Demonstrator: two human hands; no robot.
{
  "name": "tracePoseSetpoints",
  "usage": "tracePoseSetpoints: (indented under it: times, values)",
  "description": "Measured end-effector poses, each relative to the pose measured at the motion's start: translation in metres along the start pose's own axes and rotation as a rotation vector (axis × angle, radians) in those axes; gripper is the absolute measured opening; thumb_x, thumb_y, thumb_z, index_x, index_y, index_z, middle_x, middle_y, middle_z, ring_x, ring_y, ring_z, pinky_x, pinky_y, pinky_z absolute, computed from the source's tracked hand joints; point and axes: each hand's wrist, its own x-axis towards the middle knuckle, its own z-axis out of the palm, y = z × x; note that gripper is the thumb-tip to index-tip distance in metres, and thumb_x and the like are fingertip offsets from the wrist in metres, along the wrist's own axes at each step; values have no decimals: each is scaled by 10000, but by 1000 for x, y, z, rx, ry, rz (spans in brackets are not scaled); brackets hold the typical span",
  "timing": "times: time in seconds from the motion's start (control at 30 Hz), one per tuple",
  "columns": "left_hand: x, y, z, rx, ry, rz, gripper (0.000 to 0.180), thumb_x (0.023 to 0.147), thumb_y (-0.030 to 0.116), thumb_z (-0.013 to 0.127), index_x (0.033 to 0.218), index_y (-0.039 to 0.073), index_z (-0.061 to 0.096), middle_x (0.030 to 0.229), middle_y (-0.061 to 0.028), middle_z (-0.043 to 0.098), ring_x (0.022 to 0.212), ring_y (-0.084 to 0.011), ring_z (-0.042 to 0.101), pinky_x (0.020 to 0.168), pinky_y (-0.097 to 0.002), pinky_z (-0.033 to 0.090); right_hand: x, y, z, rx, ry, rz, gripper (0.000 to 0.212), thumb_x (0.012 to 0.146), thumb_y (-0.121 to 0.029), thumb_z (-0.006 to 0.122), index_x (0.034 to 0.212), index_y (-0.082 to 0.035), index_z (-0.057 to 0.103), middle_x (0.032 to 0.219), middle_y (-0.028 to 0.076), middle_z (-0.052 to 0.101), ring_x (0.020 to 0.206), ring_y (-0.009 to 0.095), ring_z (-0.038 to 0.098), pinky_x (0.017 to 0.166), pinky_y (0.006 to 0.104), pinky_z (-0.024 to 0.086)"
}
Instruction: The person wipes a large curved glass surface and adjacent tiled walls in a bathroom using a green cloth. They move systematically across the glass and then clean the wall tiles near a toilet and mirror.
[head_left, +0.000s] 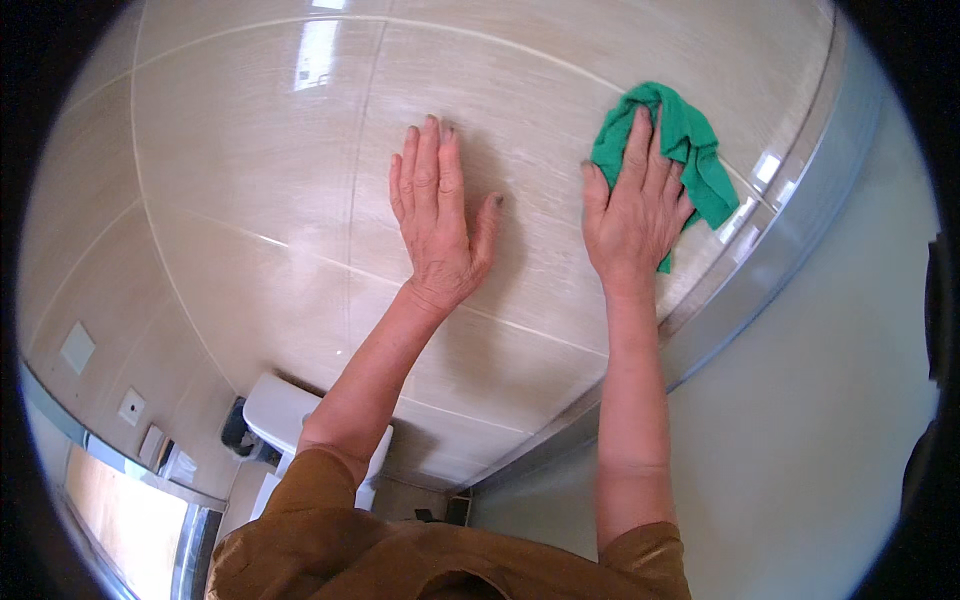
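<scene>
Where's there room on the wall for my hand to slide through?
The tiled wall is bare between the left hand and the right hand, and from the left hand leftward to the corner. It's crowded at right, where the right hand has the green cloth near the metal frame, and low down, by the white tank.

- Bright green, soft-looking fabric cloth: all bunched and wrinkled, folds piled along the top, a loose flap slanting down to the right, plus a little corner poking out lower down.
- Glossy beige tiled wall: faint streaky pattern, pale grout lines. Cloth's up against it, toward its right edge, covering part of one line.
</scene>
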Motion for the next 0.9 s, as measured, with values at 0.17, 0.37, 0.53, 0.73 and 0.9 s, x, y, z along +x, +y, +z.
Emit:
tracePoseSetpoints:
  times: [0.17, 0.37, 0.53, 0.73, 0.9]
  values:
    - [-8, -26, -11, 73, -26, -24, 785, 892, 130, 665, 1563, -13, 285, 1606, -240, 316, 1505, -408, 268, 1230, -548, 128, 26, -52, 23, 71, 7, -143, 798, 922, -524, 605, 1559, -105, 369, 1474, 125, 495, 1326, 329, 463, 1098, 535, 296]
    - [-8, -47, -31, 157, -54, -41, 816, 879, 189, 694, 1555, -22, 289, 1612, -238, 306, 1511, -405, 260, 1231, -538, 127, 49, -112, 45, 214, 62, -272, 714, 917, -488, 629, 1522, -155, 448, 1289, 65, 599, 1151, 256, 572, 996, 471, 377]
    - [9, -68, -48, 126, -52, -6, 908, 829, 271, 747, 1554, -21, 283, 1609, -245, 302, 1509, -406, 260, 1228, -542, 134, 70, -147, 52, 220, 89, -347, 594, 920, -443, 635, 1444, -185, 527, 1255, 19, 609, 1065, 236, 607, 924, 435, 425]
    - [35, -87, -61, 96, -123, 51, 952, 792, 376, 760, 1558, 43, 303, 1603, -212, 306, 1503, -400, 247, 1225, -568, 130, 77, -169, 51, 136, -281, -245, 504, 1005, -344, 512, 1465, -137, 498, 1380, 98, 593, 1113, 238, 640, 937, 442, 475]
    - [46, -92, -60, 114, -168, 134, 1075, 753, 378, 811, 1582, 50, 210, 1612, -264, 238, 1505, -446, 212, 1214, -580, 158, 69, -159, 56, 178, -48, -353, 378, 946, -268, 563, 1266, -71, 605, 1233, 89, 585, 1111, 279, 586, 887, 461, 445]
